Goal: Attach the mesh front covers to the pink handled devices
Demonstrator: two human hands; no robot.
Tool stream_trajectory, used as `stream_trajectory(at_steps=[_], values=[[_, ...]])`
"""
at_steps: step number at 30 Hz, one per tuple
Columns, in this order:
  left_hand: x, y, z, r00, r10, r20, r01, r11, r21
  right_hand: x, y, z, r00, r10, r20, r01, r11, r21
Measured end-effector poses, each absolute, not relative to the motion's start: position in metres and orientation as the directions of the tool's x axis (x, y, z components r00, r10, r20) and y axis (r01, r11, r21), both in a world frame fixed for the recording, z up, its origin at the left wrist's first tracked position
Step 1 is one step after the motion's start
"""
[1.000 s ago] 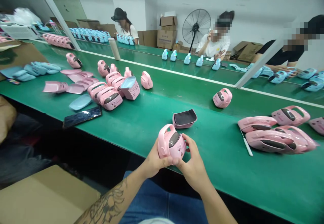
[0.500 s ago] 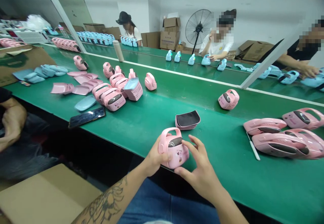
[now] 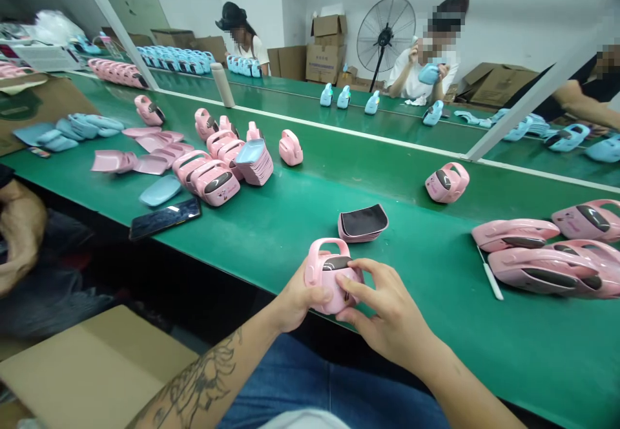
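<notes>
A pink plastic case (image 3: 320,283) with a loop handle, a dark window and a printed front is held upright at the table's near edge. My left hand (image 3: 296,300) is closed round its left side, the thumb lying across the front. On the right side, my right hand (image 3: 382,306) has its fingertips on the window edge and front, with the thumb low down; its fingers partly cover the print. Just behind the case lies a stack of curved pink panels (image 3: 363,223), the top one dark inside.
Several pink cases (image 3: 537,274) and a white-handled tool (image 3: 493,282) lie to the right. Leftward are more pink cases (image 3: 216,183), a stack of panels (image 3: 256,163), a phone (image 3: 165,218) and a blue panel (image 3: 160,191). A co-worker's arm (image 3: 19,235) is at far left.
My right hand has closed in from beside the case, and its fingers now touch the front. Across the table, a co-worker has lifted a blue case. The view has shifted slightly.
</notes>
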State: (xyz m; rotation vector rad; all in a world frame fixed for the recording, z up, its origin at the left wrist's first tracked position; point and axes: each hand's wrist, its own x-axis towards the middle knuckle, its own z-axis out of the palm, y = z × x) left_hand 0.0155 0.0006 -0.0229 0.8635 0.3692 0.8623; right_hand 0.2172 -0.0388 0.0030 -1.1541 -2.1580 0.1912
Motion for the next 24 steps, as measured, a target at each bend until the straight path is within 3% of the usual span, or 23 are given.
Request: stream_trajectory(at_steps=[6, 9, 11, 14, 16, 18, 24], values=[[0.015, -0.004, -0.030, 0.559, 0.829, -0.008, -0.515, 0.355, 0.781, 0.207, -0.053, -0.005, -0.280, 0.816, 0.506, 0.732, 0.523, -0.437], [-0.001, -0.017, -0.027, 0.585, 0.809, -0.047, -0.494, 0.402, 0.771, 0.206, -0.070, -0.010, -0.243, 0.869, 0.431, 0.652, 0.475, -0.591], [-0.017, -0.030, -0.022, 0.628, 0.777, -0.044, -0.468, 0.422, 0.777, 0.203, -0.086, -0.016, -0.130, 0.944, 0.302, 0.541, 0.323, -0.776], [-0.037, -0.054, -0.016, 0.639, 0.768, -0.041, -0.440, 0.408, 0.800, 0.191, -0.106, -0.027, -0.087, 0.996, -0.036, 0.185, -0.020, -0.983], [-0.041, -0.066, -0.016, 0.633, 0.773, -0.046, -0.456, 0.421, 0.784, 0.179, -0.112, -0.034, -0.256, 0.949, -0.183, -0.047, -0.201, -0.978], [-0.036, -0.072, -0.019, 0.624, 0.780, -0.049, -0.490, 0.440, 0.753, 0.170, -0.112, -0.039, -0.367, 0.905, -0.214, -0.165, -0.290, -0.943], [-0.016, -0.055, -0.020, 0.547, 0.836, -0.053, -0.492, 0.372, 0.787, 0.168, -0.094, -0.041, -0.294, 0.941, -0.165, -0.305, -0.256, -0.917]])
